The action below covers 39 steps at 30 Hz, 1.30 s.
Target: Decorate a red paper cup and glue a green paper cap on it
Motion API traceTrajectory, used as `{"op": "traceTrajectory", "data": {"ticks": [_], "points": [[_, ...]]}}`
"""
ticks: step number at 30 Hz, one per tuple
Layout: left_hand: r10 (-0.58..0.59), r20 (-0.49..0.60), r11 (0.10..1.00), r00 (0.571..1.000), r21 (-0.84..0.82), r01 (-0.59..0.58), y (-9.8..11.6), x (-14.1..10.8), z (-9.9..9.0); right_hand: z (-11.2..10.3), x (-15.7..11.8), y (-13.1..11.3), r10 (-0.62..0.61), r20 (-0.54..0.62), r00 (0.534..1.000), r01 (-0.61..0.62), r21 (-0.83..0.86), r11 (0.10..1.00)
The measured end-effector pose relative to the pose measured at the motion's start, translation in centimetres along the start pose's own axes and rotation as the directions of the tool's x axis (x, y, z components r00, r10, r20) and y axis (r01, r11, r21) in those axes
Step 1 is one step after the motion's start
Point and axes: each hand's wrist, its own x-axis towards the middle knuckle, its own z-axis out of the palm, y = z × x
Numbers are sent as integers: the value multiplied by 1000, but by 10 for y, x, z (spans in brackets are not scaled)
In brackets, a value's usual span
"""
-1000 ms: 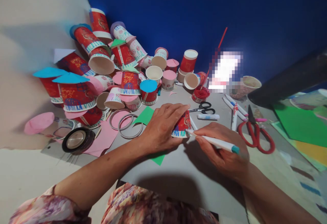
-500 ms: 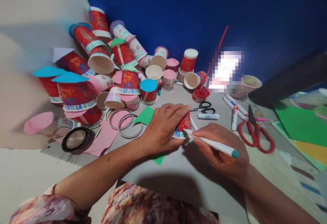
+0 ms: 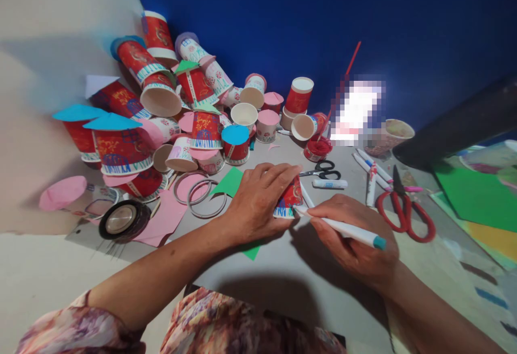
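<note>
My left hand point(image 3: 262, 200) is wrapped over a red paper cup point(image 3: 291, 195), hiding most of it. Blue and green marks run along the cup's white band. In my right hand point(image 3: 359, 238) is a white felt-tip marker point(image 3: 347, 228) with a teal end, its tip at the marked band near the cup's lower edge. A green paper sheet point(image 3: 231, 181) lies partly beneath my left hand. Just beyond the cup are small black-handled scissors point(image 3: 328, 171) and a white marker cap or short pen point(image 3: 329, 184).
Many decorated paper cups point(image 3: 205, 127) are piled at the back left. Grey rings point(image 3: 207, 198), pink paper point(image 3: 172, 216) and a round black-rimmed object point(image 3: 121, 219) lie left. To the right are red-handled scissors point(image 3: 406, 211), several markers point(image 3: 370, 184) and green sheets point(image 3: 476, 195).
My right hand and the marker have shifted slightly right and down along the cup's edge. My left hand keeps its hold on the cup.
</note>
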Motion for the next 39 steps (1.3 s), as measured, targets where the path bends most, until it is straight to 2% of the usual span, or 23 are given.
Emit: {"op": "traceTrajectory", "data": {"ticks": [13,15,17,20,22,24,31,36,39], "points": [[-7,-24,1000,1000,-10,7,-3,0,3,0,2,0,12,-12,1000,-12,-10,1000],[6,-49,1000,999,-30,-7,-4,0,3,-3,1,1,41,-21,999,-41,-2,999],[23,-86,996,996,-82,-30,-4,1,2,-4,-1,3,83,-95,992,-83,5,997],[12,-119,980,993,-197,-36,-5,2,2,-4,-7,6,193,-211,958,-197,2,980],[-11,-117,967,993,-256,-19,-5,2,2,-2,-10,10,269,-235,934,-272,19,962],[-37,-109,960,993,-280,5,-6,2,3,0,-11,16,296,-247,923,-298,30,954],[-105,-90,942,990,-328,70,-7,2,5,0,-8,38,148,-212,966,-187,-180,966],[-177,-106,899,979,-422,117,-8,3,8,3,-9,38,99,-103,990,-110,-102,989],[-230,-55,811,972,-563,160,-7,5,9,3,-10,37,85,-72,994,-90,-69,994]]}}
